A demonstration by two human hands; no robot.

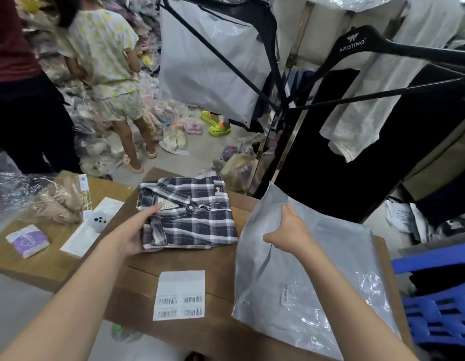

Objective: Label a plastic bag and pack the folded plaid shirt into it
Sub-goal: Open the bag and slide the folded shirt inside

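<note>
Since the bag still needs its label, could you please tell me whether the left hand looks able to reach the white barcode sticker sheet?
Probably yes: the left hand grips the folded plaid shirt, and the white barcode sticker sheet lies uncovered nearer the person.

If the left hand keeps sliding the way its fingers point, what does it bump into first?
Nothing new: the left hand already grips the folded plaid shirt, fingers pointing across its collar. Going on, it would probably just push further over the shirt.

black hanger [361,45]; blue crate [440,303]; green clogs [215,125]; purple packet [28,241]
</note>
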